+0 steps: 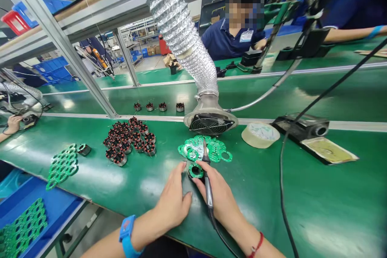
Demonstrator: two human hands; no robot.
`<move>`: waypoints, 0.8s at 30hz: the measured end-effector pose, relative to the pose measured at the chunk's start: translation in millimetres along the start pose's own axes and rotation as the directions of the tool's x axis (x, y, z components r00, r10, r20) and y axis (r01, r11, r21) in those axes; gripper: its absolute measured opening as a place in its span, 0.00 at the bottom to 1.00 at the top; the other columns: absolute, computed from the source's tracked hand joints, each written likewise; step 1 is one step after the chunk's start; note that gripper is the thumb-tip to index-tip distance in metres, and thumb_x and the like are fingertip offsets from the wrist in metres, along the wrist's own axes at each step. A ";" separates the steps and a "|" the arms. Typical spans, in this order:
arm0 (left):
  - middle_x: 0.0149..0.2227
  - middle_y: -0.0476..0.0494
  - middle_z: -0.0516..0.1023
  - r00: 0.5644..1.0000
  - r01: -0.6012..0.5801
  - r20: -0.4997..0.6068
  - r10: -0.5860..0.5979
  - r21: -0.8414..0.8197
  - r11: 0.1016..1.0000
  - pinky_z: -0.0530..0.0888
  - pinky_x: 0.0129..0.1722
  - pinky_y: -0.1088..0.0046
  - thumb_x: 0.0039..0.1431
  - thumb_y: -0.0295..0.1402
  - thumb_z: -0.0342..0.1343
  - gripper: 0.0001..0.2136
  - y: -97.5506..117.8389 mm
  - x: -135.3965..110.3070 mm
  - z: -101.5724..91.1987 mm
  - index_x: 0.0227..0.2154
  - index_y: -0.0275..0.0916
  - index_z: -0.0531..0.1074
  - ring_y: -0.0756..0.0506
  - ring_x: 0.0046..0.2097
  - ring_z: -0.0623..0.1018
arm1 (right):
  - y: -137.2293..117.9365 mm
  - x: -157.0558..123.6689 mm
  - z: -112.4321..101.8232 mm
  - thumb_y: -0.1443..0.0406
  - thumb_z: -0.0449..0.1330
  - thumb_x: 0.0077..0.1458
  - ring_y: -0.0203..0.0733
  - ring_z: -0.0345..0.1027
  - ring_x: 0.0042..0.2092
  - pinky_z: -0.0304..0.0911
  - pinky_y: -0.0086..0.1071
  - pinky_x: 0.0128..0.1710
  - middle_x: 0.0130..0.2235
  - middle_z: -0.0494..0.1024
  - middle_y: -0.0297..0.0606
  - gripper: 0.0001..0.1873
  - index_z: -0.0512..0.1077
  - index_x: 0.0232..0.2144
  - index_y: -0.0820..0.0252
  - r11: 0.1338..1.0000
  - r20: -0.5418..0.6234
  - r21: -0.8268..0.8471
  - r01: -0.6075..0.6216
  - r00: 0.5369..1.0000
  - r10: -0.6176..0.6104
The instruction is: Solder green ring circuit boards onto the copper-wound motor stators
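My right hand (220, 199) grips a soldering iron (207, 177), its tip pointing away toward a heap of green circuit boards (203, 148). A small round motor part with a green board on it (195, 170) lies on the green mat just in front of both hands. My left hand (174, 199) rests on the mat with its fingers stretched toward that part, the fingertips beside it. A blue band sits on my left wrist and a red cord on my right.
A pile of wound copper stators (128, 140) lies to the left, with a green board panel (62, 165) beyond it. A fume-extractor hose and fan (209, 123), a tape roll (260, 134) and a soldering station (305, 127) stand behind. Other people work across the belt.
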State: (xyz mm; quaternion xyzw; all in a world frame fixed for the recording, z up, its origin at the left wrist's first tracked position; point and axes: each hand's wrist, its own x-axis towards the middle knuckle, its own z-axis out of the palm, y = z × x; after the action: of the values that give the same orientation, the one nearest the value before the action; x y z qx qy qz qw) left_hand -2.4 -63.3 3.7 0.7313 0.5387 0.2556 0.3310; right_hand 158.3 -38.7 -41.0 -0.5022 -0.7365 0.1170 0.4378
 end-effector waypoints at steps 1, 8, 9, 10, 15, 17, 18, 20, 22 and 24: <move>0.65 0.31 0.52 0.999 0.034 0.006 -0.034 -0.034 0.999 0.54 0.66 0.53 0.51 0.21 0.48 0.35 -0.6 -0.9 2.4 0.63 0.33 0.43 0.39 0.66 0.54 | -0.2 -0.2 -0.1 0.60 0.54 0.59 0.46 0.73 0.43 0.70 0.41 0.43 0.44 0.77 0.43 0.21 0.62 0.54 0.56 1.000 0.005 0.012 -0.010 1.000 0.009; 0.66 0.34 0.52 0.992 0.120 -0.021 -0.125 -0.167 0.979 0.50 0.67 0.54 0.49 0.22 0.49 0.38 4.1 3.1 7.7 0.64 0.34 0.42 0.40 0.67 0.52 | -0.1 -0.6 0.3 0.61 0.53 0.60 0.46 0.73 0.44 0.70 0.41 0.42 0.45 0.77 0.43 0.20 0.62 0.54 0.56 1.000 -0.006 -0.012 0.007 1.000 -0.007; 0.66 0.34 0.52 0.992 0.112 -0.041 -0.120 -0.164 0.980 0.49 0.67 0.55 0.49 0.22 0.49 0.37 6.0 3.4 7.4 0.63 0.34 0.43 0.40 0.67 0.52 | 0.1 -0.6 0.6 0.61 0.53 0.60 0.46 0.73 0.44 0.71 0.41 0.42 0.45 0.77 0.43 0.20 0.62 0.54 0.56 1.000 -0.007 -0.018 0.017 1.000 -0.017; 0.66 0.35 0.52 0.991 0.111 -0.049 -0.121 -0.167 0.980 0.49 0.67 0.55 0.49 0.22 0.49 0.37 7.8 3.6 7.4 0.63 0.34 0.44 0.40 0.67 0.52 | 0.4 -0.6 0.8 0.61 0.53 0.60 0.46 0.73 0.45 0.71 0.41 0.42 0.46 0.77 0.43 0.20 0.62 0.54 0.56 0.999 -0.010 -0.022 0.025 1.000 -0.025; 0.66 0.35 0.53 0.983 0.174 0.002 -0.183 -0.319 0.931 0.51 0.67 0.58 0.48 0.21 0.49 0.37 12.3 5.8 12.3 0.63 0.34 0.44 0.42 0.67 0.53 | 2.8 -1.7 1.5 0.61 0.52 0.61 0.46 0.73 0.46 0.71 0.41 0.43 0.47 0.76 0.44 0.19 0.62 0.54 0.56 0.999 -0.018 -0.032 0.037 0.999 -0.038; 0.64 0.36 0.58 0.982 0.166 -0.018 -0.190 -0.411 0.896 0.53 0.66 0.59 0.47 0.20 0.49 0.35 10.2 6.8 14.6 0.60 0.36 0.49 0.42 0.65 0.57 | 3.7 -2.6 1.9 0.61 0.52 0.60 0.46 0.73 0.46 0.71 0.41 0.43 0.47 0.77 0.43 0.19 0.62 0.53 0.56 0.999 -0.007 -0.028 0.025 1.000 -0.025; 0.62 0.36 0.61 0.981 0.157 -0.030 -0.189 -0.439 0.885 0.54 0.66 0.59 0.46 0.19 0.50 0.34 8.6 7.1 14.8 0.59 0.37 0.51 0.42 0.64 0.60 | 3.9 -2.9 2.3 0.61 0.52 0.60 0.46 0.73 0.45 0.71 0.41 0.43 0.46 0.77 0.43 0.19 0.63 0.53 0.56 1.000 -0.004 -0.023 0.020 1.000 -0.020; 0.60 0.37 0.64 0.983 0.151 -0.027 -0.180 -0.432 0.889 0.55 0.65 0.58 0.46 0.19 0.51 0.32 5.5 7.5 11.3 0.57 0.38 0.54 0.42 0.63 0.62 | 3.4 -3.3 2.7 0.61 0.52 0.60 0.45 0.74 0.44 0.71 0.39 0.42 0.45 0.77 0.42 0.19 0.63 0.53 0.55 1.000 0.000 -0.013 0.026 1.000 -0.026; 0.59 0.37 0.66 0.987 0.156 0.029 -0.156 -0.354 0.922 0.55 0.64 0.55 0.47 0.21 0.53 0.32 4.0 10.4 0.5 0.57 0.39 0.55 0.40 0.62 0.63 | 2.3 -3.2 1.9 0.60 0.52 0.60 0.44 0.74 0.44 0.72 0.38 0.41 0.45 0.77 0.41 0.19 0.63 0.53 0.55 0.999 -0.007 -0.015 0.047 0.999 -0.047; 0.58 0.36 0.67 0.991 0.129 0.066 -0.116 -0.257 0.958 0.58 0.63 0.54 0.47 0.23 0.54 0.31 4.2 20.3 -19.4 0.57 0.38 0.56 0.39 0.61 0.64 | 2.7 -3.8 -1.8 0.58 0.52 0.60 0.45 0.74 0.44 0.72 0.38 0.40 0.46 0.77 0.41 0.20 0.62 0.54 0.54 0.998 -0.035 -0.042 0.052 0.998 -0.054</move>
State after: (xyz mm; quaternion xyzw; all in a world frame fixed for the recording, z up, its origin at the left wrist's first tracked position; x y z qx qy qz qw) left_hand -8.1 -40.6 19.8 0.6528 0.5362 0.2846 0.4531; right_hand 161.9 -41.1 -43.6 -0.4933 -0.7437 0.0812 0.4438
